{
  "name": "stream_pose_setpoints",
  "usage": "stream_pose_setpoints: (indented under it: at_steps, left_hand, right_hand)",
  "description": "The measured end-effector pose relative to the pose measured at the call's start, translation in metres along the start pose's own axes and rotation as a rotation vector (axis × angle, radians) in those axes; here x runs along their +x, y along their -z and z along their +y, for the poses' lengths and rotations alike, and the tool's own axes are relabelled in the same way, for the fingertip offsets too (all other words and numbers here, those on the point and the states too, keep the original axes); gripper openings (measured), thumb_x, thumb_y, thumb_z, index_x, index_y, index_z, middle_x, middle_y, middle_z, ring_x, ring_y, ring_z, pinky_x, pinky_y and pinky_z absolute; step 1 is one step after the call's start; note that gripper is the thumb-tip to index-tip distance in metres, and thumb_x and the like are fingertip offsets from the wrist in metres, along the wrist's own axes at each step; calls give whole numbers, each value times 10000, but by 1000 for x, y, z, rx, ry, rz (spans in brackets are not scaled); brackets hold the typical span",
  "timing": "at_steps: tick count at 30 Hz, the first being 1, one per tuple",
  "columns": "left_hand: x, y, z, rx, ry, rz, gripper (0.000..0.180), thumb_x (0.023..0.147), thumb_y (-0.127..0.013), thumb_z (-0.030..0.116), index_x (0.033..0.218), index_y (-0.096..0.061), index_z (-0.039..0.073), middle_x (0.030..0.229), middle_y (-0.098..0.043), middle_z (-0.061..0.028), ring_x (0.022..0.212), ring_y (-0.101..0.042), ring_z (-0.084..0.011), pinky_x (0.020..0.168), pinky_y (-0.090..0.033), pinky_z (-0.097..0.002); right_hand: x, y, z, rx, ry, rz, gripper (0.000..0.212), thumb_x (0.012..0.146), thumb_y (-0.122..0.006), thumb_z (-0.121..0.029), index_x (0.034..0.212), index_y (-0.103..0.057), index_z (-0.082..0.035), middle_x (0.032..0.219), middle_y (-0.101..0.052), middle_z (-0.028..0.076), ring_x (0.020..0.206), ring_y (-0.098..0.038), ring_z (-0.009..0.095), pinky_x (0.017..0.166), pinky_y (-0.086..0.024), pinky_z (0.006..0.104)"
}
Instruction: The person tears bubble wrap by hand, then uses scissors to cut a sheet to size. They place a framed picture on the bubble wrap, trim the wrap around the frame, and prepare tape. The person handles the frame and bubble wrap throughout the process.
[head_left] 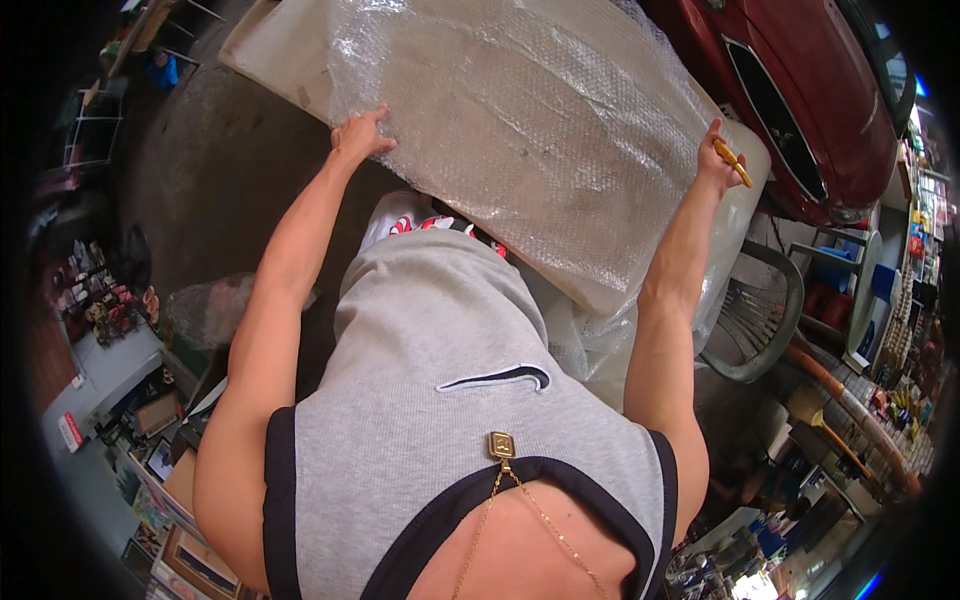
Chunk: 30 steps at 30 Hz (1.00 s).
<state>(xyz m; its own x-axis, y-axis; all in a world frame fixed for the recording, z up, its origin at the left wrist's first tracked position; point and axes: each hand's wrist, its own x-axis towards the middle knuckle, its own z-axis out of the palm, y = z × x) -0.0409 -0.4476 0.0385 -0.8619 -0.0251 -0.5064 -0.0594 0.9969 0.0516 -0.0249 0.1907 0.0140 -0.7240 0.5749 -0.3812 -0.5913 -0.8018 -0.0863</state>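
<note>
A sheet of clear bubble wrap lies wrinkled over a large flat tan slab in front of me. At the slab's near left edge, my left hand rests on the wrap, its index finger and thumb spread apart. My right hand is at the far right side of the wrap. It is closed round a slim yellow tool that looks like a box cutter, which sticks out toward the right. More loose wrap hangs below the slab's near right edge.
A dark red car stands close behind the slab's right end. To the right are a green-grey plastic chair, a broom and a shelf. Crumpled clear plastic lies on the floor at left, near framed pictures.
</note>
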Motion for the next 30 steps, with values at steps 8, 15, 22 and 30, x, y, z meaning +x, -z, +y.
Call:
stream_pose_setpoints:
  at_steps: [8, 15, 22, 30]
  left_hand:
    - [-2, 0, -11, -148, -109, 73, 603, 715, -726, 467, 1263, -552, 284, 1112, -648, -130, 1073, -599, -314, 887, -488, -413]
    - [62, 2, -100, -793, 431, 504, 332, 733, -706, 430, 946, -670, 179, 1027, -678, -116, 975, -633, -293, 816, -495, -411]
    - [135, 35, -120, -569, 262, 231, 450, 725, -709, 483, 1015, -666, 141, 1068, -661, -146, 1012, -620, -300, 834, -491, -406]
    - [224, 69, -103, -500, 264, 215, 461, 739, -683, 427, 1089, -634, 130, 1089, -647, -163, 1018, -617, -314, 823, -490, -436]
  right_hand:
    - [-48, 23, 3, -873, 127, 31, 136, 736, -616, -272, 776, -558, -156, 921, -560, 68, 777, -627, 285, 466, -455, 363]
    - [-195, 78, 103, -1360, 18, -170, 338, 793, -549, -60, 1120, -463, -62, 971, -556, 84, 769, -595, 174, 631, -484, 304]
    - [-286, 122, 222, -1876, -141, -448, 470, 633, -595, 16, 1090, -491, -13, 1036, -492, 99, 919, -552, 214, 792, -456, 305]
    - [-300, 125, 257, -1848, -64, -111, 486, 650, -614, 38, 1113, -473, -1, 1031, -500, 89, 946, -544, 181, 833, -446, 293]
